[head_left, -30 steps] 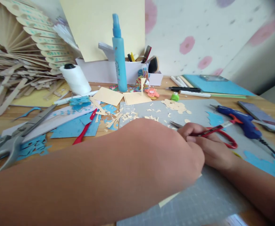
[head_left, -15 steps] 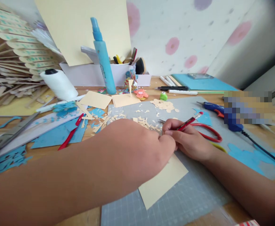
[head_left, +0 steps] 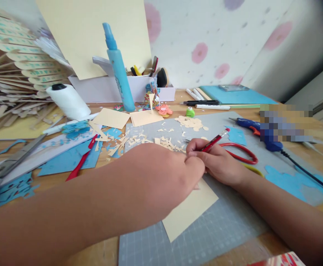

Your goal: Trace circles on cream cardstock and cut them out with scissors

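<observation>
My right hand (head_left: 219, 162) grips a red and black pencil (head_left: 215, 142), its eraser end pointing up and right. The pencil's point is hidden behind my fingers. Curled over the cream paper sheet (head_left: 190, 212), my left hand (head_left: 161, 177) touches the right one. Most of its fingers are out of sight under the hand, so what they hold does not show. The sheet lies at an angle on the grey cutting mat (head_left: 150, 245). Scissors with a red and yellow handle (head_left: 243, 153) rest just behind my right hand, their tips showing left of it.
Cream paper scraps (head_left: 139, 142) and small cut discs (head_left: 193, 123) lie beyond my hands. On the right are a blue glue gun (head_left: 270, 136) with a black cord and blue paper pieces (head_left: 285, 183). A blue spray bottle (head_left: 121, 77) and a thread spool (head_left: 68, 101) stand behind.
The view has shifted slightly. The pencil leans a little lower. More of a red and white patterned thing shows at the bottom right edge.
</observation>
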Motion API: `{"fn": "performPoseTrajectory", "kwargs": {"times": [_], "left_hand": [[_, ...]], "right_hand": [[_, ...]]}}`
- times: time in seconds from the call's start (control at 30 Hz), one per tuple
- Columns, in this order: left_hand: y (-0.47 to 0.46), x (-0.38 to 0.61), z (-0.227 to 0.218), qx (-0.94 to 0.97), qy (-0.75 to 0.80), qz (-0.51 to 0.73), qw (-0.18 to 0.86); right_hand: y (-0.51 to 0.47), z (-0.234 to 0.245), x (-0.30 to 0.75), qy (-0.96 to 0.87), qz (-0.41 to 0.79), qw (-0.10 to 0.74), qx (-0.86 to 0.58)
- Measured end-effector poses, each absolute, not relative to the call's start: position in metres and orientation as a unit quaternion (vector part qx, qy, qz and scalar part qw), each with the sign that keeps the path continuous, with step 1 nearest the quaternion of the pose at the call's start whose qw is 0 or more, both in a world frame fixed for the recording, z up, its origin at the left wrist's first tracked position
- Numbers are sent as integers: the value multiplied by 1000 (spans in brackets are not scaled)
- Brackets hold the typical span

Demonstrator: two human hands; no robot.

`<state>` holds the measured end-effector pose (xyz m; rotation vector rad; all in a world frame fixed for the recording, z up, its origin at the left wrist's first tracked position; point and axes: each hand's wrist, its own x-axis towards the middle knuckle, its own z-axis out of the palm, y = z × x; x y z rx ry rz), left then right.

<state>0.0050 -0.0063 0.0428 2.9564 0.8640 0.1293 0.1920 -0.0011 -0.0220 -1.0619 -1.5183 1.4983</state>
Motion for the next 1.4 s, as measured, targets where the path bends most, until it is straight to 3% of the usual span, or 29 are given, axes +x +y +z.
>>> {"fn": "performPoseTrajectory", "kwargs": {"times": [0.17, 0.43, 0.8, 1.17, 1.4], "left_hand": [[-7, 6, 50, 973, 226, 23, -33], [6, 11, 51, 957, 284, -29, 60], [2, 10, 49, 960, 263, -28, 96], [0, 14, 52, 964, 254, -15, 84], [-1, 14, 49, 964, 261, -16, 41]], "right_hand": [[-1, -22, 192, -602, 581, 371, -403], [-2, -18, 190, -601, 585, 361, -409], [-4, -18, 193, -612, 558, 361, -429], [-5, -13, 191, -610, 569, 350, -426], [-5, -10, 193, -694, 538, 292, -380]]}}
